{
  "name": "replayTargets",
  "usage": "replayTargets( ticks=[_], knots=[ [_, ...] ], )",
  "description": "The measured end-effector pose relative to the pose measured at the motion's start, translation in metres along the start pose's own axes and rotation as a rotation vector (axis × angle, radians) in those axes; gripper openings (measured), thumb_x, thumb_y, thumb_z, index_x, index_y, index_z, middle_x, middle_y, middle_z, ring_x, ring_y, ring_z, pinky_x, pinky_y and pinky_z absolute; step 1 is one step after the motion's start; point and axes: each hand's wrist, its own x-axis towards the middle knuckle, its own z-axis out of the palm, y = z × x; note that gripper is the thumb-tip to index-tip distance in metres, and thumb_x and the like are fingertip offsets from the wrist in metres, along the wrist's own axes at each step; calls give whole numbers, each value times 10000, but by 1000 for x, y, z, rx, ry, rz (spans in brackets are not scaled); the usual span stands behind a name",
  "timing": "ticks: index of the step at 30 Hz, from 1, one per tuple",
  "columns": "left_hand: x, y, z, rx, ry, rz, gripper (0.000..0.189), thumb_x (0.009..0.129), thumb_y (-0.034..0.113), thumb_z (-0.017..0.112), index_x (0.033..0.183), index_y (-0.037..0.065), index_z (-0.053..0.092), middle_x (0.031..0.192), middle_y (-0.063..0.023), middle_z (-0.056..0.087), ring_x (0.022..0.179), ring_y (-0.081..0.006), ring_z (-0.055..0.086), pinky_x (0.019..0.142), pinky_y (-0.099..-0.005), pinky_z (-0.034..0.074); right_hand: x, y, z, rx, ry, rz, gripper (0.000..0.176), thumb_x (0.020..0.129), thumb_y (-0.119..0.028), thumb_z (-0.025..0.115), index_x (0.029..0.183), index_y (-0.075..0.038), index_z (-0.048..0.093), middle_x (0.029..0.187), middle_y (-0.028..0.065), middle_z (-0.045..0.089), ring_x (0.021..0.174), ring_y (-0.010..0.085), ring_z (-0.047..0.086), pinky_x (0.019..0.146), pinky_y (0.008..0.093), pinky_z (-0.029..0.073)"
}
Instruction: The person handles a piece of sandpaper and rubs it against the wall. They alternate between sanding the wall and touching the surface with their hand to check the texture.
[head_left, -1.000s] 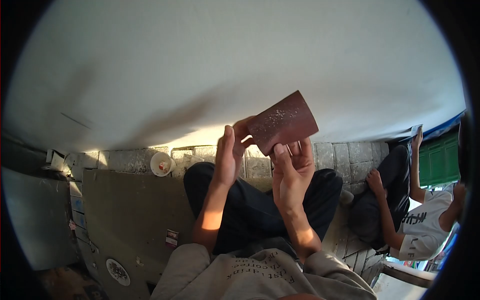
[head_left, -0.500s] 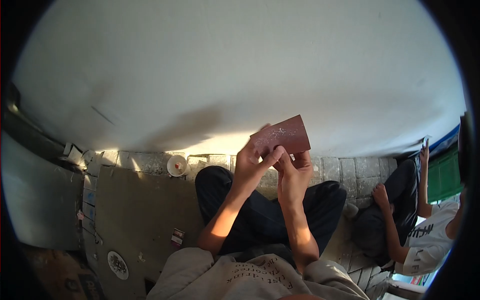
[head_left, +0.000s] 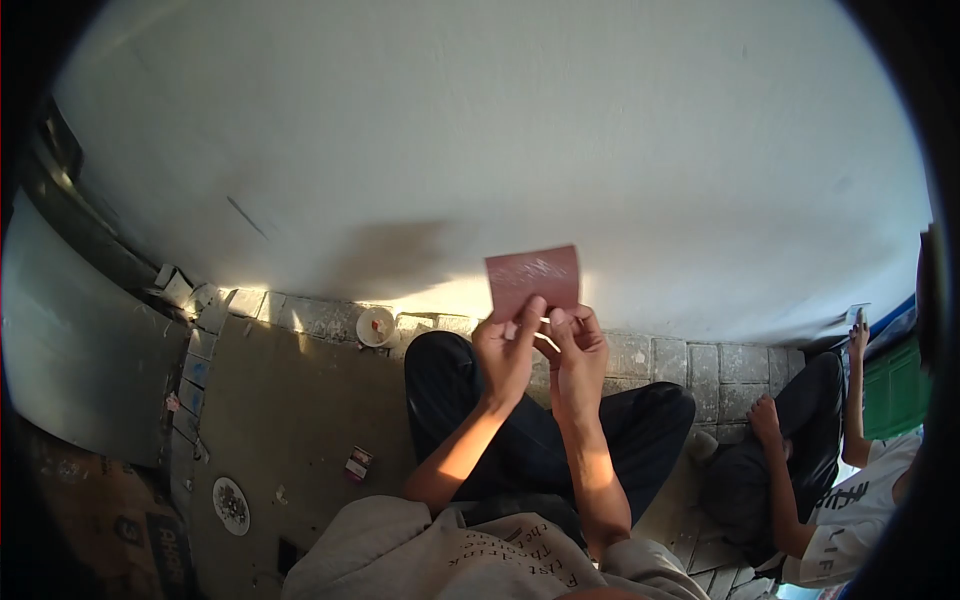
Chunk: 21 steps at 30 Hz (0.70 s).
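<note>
A reddish-brown sheet with whitish scratch marks across its face is held up before the pale wall. My left hand pinches its lower left part, thumb on the near face. My right hand grips the lower right corner between thumb and fingers. Both hands are above my crossed legs, close to each other. The far side of the sheet and some fingertips behind it are hidden.
A white cup stands by the wall's foot. On the ground at left lie a speckled round dish and a small box. Another person sits at right, one hand raised at the wall near a green crate.
The sheet has turned more upright and moved slightly left and down in view. My right hand has shifted left and lower with it. The view has tilted a little.
</note>
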Motion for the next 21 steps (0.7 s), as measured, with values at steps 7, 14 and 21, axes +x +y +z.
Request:
replayTargets(
  ticks=[7,14,21],
  knots=[
    [170,76,-41,965,432,1221,274,821,20,760,1093,44,739,1035,-62,674,830,-203,633,700,-345,495,5,16,-82,-338,-72,90,415,960,-119,662,1323,12,510,1185,102,618,1060,207,663,865,359,604],
    [239,95,-42,1341,296,1435,480,684,-27,792,1112,187,771,1078,83,695,857,-147,598,787,-328,460,15,62,-189,-197,209,212,378,975,-150,640,1323,-42,540,1144,43,645,1027,182,657,850,366,560],
    [251,85,-29,1291,237,1504,323,822,-16,716,1094,150,765,1150,16,730,1144,-212,664,970,-356,563,35,85,-246,421,306,470,237,983,-236,609,1185,-112,603,1093,-7,659,1009,181,636,887,363,543]
  ],
)
